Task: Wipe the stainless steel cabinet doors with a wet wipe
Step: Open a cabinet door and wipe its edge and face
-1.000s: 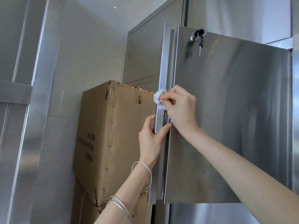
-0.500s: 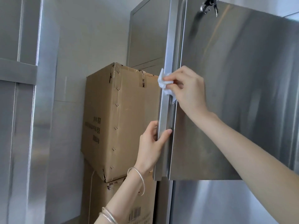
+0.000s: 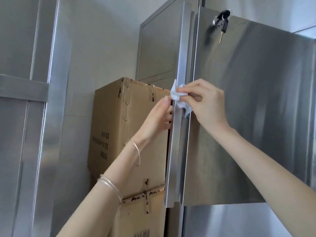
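Observation:
The open stainless steel cabinet door fills the right half of the head view, with its long vertical handle strip along the left edge. My right hand pinches a crumpled white wet wipe and holds it against the handle at mid height. Just below and left of the wipe, my left hand has its fingers curled round the handle's left edge, one fingertip reaching up to the wipe's lower corner.
A bunch of keys hangs from the lock near the door's top. Two stacked cardboard boxes stand close behind the handle. A tall steel panel runs down the left, and another steel front lies below the door.
My left hand has slid up the handle from well below the wipe to just under it. My right hand stays at the handle with the wipe. The view has tilted back upward.

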A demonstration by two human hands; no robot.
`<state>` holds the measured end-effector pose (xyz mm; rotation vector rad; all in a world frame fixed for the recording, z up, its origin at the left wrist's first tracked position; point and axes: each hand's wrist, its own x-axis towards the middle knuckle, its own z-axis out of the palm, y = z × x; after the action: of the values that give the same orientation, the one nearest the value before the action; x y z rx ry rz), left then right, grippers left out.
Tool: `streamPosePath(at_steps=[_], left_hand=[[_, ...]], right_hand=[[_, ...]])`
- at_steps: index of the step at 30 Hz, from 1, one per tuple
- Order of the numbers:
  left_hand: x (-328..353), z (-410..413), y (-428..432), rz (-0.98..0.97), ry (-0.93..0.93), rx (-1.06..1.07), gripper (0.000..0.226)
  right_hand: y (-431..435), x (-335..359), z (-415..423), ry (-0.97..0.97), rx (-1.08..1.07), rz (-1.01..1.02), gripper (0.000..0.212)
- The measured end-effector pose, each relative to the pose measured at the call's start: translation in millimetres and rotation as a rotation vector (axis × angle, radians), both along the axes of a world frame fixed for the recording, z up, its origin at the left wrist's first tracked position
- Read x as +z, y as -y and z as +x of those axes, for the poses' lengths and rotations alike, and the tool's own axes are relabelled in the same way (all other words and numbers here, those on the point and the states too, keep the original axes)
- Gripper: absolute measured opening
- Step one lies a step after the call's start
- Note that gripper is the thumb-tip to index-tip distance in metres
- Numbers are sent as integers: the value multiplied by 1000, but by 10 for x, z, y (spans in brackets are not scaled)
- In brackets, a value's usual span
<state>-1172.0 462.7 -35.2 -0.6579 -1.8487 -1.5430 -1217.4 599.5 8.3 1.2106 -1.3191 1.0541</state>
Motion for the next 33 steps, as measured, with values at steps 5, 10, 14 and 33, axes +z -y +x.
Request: streamPosePath(at_steps=[5, 10, 14, 33], left_hand=[[918, -119, -35, -149, -64, 268, 54], [866, -281, 10, -225, -114, 392, 35], [891, -293, 3, -207, -151, 376, 32], [876, -299, 4, -182, -41, 408, 32]], right_hand=[[134, -607, -54, -3, -33, -104, 28], [66, -777, -82, -131, -76, 38, 29], [185, -481, -20, -45, -100, -127, 28], [207, -1717, -50, -61, -139, -106, 29]])
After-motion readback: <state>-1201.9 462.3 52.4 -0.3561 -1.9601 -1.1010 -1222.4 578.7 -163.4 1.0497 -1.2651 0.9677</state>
